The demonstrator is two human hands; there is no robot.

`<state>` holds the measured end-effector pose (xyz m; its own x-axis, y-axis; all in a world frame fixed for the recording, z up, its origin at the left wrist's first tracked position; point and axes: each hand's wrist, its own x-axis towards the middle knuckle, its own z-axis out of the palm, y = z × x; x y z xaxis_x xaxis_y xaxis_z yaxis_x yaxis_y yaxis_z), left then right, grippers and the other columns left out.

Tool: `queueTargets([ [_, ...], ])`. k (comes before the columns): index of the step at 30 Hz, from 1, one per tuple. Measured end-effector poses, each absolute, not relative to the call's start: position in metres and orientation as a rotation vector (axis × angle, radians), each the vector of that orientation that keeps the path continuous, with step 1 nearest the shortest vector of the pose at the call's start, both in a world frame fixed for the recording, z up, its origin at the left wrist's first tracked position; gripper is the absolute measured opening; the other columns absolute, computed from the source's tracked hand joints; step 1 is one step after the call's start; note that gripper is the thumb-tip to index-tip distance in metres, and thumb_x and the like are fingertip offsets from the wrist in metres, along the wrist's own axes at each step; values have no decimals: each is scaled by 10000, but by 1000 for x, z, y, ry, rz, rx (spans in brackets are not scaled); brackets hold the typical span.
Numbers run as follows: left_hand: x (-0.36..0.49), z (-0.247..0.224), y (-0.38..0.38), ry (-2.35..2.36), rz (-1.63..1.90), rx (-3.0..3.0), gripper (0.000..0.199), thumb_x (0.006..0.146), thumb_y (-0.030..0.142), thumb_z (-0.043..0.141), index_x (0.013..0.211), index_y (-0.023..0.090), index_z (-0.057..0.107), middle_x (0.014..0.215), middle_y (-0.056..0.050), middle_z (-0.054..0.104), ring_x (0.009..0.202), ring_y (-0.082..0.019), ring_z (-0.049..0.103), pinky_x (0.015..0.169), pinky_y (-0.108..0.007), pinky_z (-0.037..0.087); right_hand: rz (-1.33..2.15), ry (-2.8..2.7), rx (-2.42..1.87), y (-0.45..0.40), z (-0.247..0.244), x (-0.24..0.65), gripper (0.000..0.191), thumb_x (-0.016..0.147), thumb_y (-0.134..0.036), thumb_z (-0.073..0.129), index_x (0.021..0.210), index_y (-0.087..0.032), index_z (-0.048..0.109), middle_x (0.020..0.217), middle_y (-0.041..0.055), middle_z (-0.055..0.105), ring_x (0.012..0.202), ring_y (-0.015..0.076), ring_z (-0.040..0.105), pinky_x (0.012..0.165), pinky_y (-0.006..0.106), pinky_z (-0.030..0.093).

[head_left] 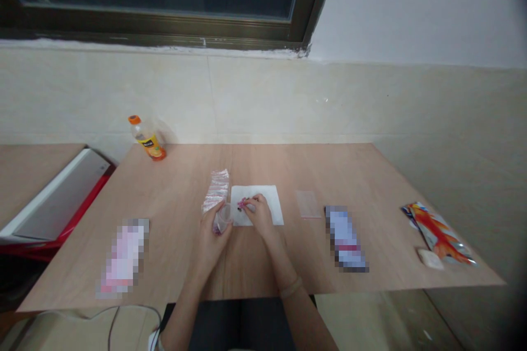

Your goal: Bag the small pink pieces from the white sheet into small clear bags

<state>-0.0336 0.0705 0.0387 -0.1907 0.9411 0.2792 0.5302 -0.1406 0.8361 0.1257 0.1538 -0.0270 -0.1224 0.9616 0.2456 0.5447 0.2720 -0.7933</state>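
As the grip of the left hand (211, 244) closed around a small clear plastic cup (223, 218), the grip of the right hand (259, 215) pinched a small pink item (242, 204) just above a white paper sheet (267, 203). That sheet lay on the wooden worktop (263, 170), touching a stack of pink-edged plastic packets (217, 189) beside the cup.
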Motion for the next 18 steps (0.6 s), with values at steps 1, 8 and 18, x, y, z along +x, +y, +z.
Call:
queueTargets([
  [1,-33,38,70,1700,1280,1657,464,788,280,596,1235,197,507,1232,-112,585,1149,-254,550,991,-431,431,687,-1785,-1375,153,-27,126,118,771,-189,633,840,-233,720,864,52,547,845,193,530,775,328,478],
  [8,-34,35,72,1681,1262,1707,480,769,277,616,1230,199,504,1231,-111,582,1154,-265,537,1005,-457,409,686,-1557,-1350,143,-4,126,85,778,-230,622,797,-207,702,880,49,552,879,187,546,784,316,463],
  [18,-27,45,80,1554,1312,1708,517,744,273,633,1235,211,484,1239,-102,569,1176,-256,521,1022,-459,391,808,-1530,-1076,108,73,120,75,766,-295,675,817,-263,720,1040,54,586,966,192,551,860,353,456],
])
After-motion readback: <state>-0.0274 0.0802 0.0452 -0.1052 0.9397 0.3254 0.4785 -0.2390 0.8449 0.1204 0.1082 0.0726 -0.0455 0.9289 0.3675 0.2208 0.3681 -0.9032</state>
